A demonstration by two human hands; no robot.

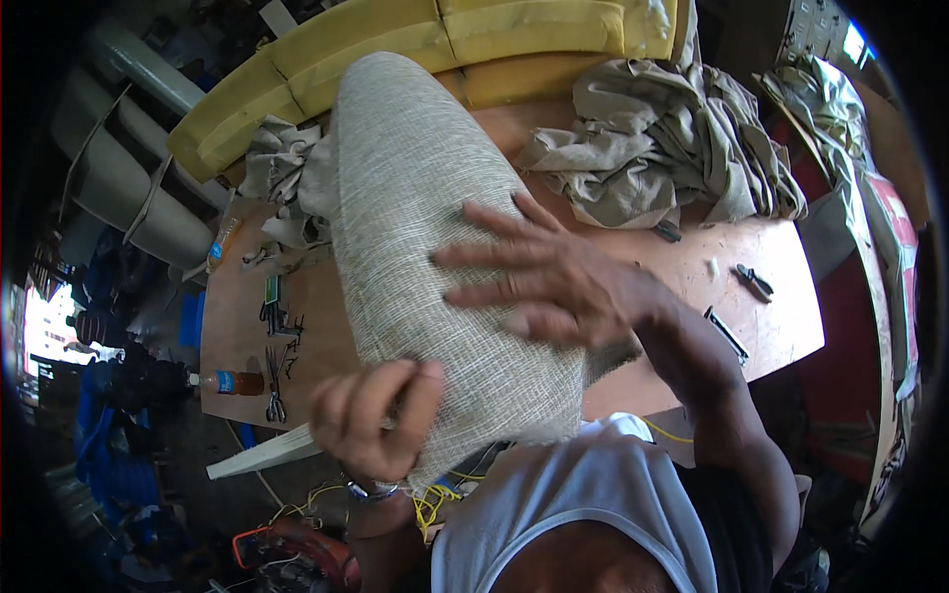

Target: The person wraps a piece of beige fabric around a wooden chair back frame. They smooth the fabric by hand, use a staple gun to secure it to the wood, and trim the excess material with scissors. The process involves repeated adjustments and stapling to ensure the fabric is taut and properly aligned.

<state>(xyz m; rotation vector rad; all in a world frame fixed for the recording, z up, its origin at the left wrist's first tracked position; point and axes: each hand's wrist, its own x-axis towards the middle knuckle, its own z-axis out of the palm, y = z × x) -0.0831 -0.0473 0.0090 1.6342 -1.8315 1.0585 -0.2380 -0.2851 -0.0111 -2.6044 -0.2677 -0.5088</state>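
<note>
Over the woven beige cushion (pixel 410 188), the right hand (pixel 565 282) spreads its fingers apart. At the cushion's near-left edge, the left hand (pixel 379 420) curls, its grip impossible to tell.

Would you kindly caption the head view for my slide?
Right hand spread over beige woven fabric, left hand curled at its left edge, pliers on table.

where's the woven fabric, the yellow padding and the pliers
Woven fabric (pixel 410 212), head view: middle of its pale surface
Yellow padding (pixel 400 35), head view: its middle section
Pliers (pixel 756 284), head view: the dark handles
</note>
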